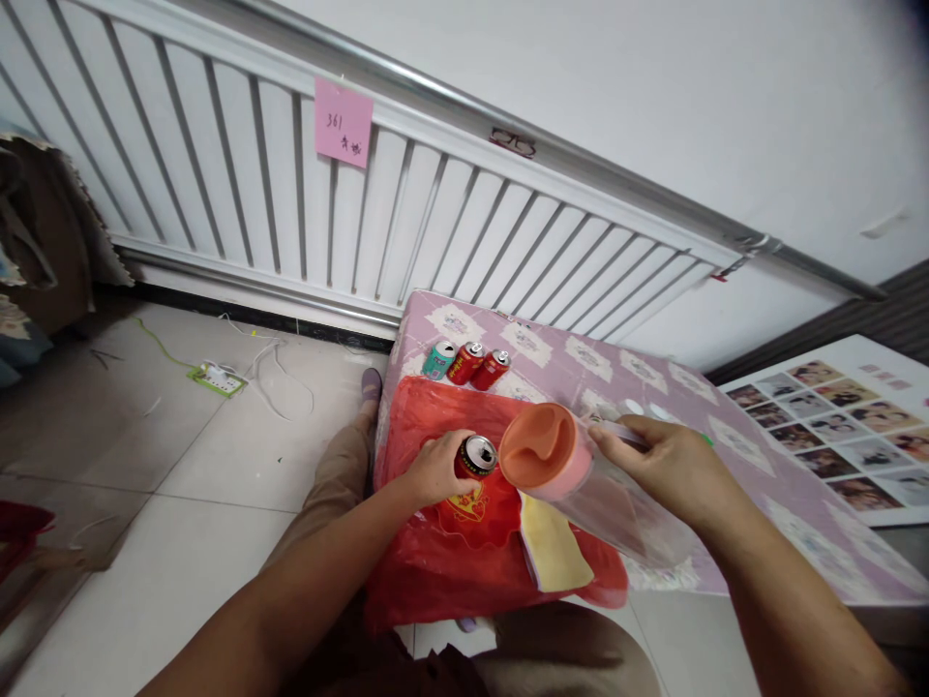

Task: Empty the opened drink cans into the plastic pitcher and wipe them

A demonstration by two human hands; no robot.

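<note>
1. Nearest the camera, both forearms [784, 571] reach in, and the left grip [439, 471] wraps the can [476, 459], its base hidden.
2. Right grip [664, 460] closed on the handle [622, 432] now: the pitcher [616, 508] leans, orange lid [541, 453] just right of the can!
3. Red dish [483, 523] shows around the can; yellow cloth [557, 554] lies to its right, nearer the person; three drinks cans [465, 363] stand beyond it.
4. Steady hands would serve here: can upright, thin wall squeezed lightly, lid eased clear of its rim.
</note>
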